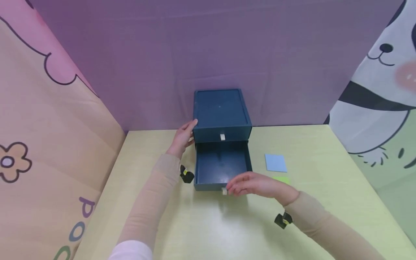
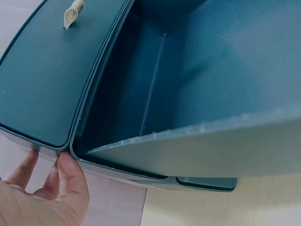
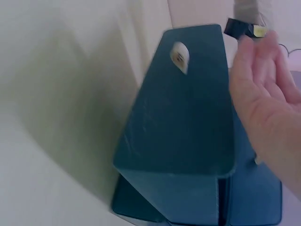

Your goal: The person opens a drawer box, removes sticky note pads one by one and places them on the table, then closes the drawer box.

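Observation:
A dark blue box with drawers (image 1: 219, 108) stands at the back of the table. Its lower drawer (image 1: 208, 187) is pulled far out, and its inside looks bare. The upper drawer (image 1: 208, 134) is closed and has a pale loop tab (image 1: 222, 137). My left hand (image 1: 183, 139) rests against the box's left side, fingertips (image 2: 70, 165) touching the side near the front edge. At the drawer's front right, my right hand (image 1: 255, 184) hovers with loosely bent fingers, beside the lower pale loop tab (image 1: 224, 191). In the right wrist view, that tab (image 3: 179, 57) is free of the fingers.
To the right of the drawer lies a light blue paper square (image 1: 276, 163). A green one (image 1: 282, 179) is partly hidden behind my right wrist. A purple cloth (image 1: 156, 72) hangs behind the box, and printed cloths flank the pale table (image 1: 208, 231).

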The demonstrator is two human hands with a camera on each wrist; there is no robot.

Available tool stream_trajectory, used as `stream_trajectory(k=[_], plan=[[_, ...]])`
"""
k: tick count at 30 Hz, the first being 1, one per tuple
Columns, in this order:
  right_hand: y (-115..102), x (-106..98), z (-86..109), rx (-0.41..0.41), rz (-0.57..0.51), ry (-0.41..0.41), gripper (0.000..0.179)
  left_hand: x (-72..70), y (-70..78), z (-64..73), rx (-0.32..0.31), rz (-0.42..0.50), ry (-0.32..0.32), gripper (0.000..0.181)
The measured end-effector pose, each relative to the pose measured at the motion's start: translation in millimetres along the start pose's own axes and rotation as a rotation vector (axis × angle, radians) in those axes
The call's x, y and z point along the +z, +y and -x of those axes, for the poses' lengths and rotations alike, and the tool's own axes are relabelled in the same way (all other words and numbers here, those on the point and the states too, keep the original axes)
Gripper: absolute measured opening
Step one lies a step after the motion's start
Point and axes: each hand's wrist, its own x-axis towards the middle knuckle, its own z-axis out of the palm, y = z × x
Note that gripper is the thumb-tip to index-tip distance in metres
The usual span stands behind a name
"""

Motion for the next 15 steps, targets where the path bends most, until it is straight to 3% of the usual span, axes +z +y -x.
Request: stream_trajectory(k=[7, 10, 15], plan=[[21, 16, -1.8, 0.168, 0.04, -0.077, 0.044, -0.4, -0.3, 0.4, 0.002, 0.004, -0.006, 0.066], [33, 21, -3.1, 0.205, -0.005, -0.039, 0.045, -0.2, 0.0, 1.3, 0.001, 0.006, -0.008, 0.067], [53, 29, -5.5, 0.2, -0.096, 0.05, 0.049, 0.2, -0.2, 1.7, 0.007, 0.012, -0.005, 0.066]])
